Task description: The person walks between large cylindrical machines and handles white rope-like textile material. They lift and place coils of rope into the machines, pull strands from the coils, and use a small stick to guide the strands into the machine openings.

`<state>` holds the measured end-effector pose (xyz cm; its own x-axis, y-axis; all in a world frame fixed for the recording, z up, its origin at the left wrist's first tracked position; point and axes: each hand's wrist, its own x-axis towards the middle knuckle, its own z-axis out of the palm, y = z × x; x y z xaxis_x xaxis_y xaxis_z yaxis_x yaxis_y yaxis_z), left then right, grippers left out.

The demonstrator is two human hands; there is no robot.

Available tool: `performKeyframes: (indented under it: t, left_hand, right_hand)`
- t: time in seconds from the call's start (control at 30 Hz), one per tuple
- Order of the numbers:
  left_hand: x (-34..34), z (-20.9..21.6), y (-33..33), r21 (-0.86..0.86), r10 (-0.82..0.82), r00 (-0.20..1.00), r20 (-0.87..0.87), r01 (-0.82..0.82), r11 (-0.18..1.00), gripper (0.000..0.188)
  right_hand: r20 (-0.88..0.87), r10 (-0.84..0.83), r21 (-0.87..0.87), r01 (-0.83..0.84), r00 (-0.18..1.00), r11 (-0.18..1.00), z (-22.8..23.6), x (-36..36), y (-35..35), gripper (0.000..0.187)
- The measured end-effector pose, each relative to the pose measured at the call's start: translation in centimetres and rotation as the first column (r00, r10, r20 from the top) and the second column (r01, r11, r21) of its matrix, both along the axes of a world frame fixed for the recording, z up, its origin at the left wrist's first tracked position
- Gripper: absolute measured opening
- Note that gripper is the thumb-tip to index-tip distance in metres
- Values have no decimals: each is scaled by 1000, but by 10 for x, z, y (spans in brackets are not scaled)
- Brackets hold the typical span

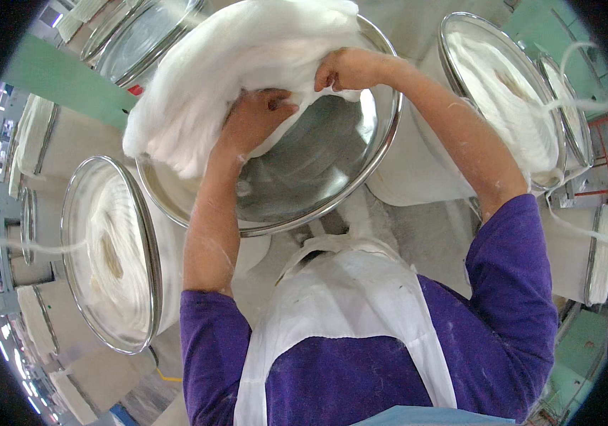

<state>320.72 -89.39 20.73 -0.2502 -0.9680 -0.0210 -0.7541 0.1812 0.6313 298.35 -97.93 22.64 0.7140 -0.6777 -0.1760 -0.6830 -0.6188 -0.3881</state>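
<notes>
Fibre mass over far-left side of middle can; coils in left can and right can.

Floor: grey; yellow strip at lower left. Beam: flat, pale green, upper left. Panels: green, right side. Rails: thin, red, far right. Strip lights: white, lit, left edge.

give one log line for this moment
left hand: against white fibre mass | right hand: curled at its edge | fibre mass: over metal-rimmed can, grey inside partly showing | left: second can, coiled fibre inside
</notes>
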Motion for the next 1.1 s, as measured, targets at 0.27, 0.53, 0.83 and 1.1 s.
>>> performKeyframes:
  t: [0.27, 0.53, 0.83, 1.1]
  left_hand:
    - [6, -26, -9, -435, 17, 984, 176, 62, 898, 26]
    - [15, -11, -10, -259, -22, 983, 183, 70, 963, 31]
    - [4, -19, -9, -394, 21, 961, 277, 93, 915, 33]
    - [16, -26, -21, -312, 33, 958, 284, 59, 948, 31]
  right_hand:
    - [118, 21, -54, -15, 993, 998, 1, -6, 0, 31]
    - [145, -26, -177, 52, 989, 983, -1, -4, 21, 32]
    - [186, -41, -222, 83, 982, 972, -14, -2, 16, 30]
    - [104, 20, -2, -20, 994, 1000, -11, -5, 43, 28]
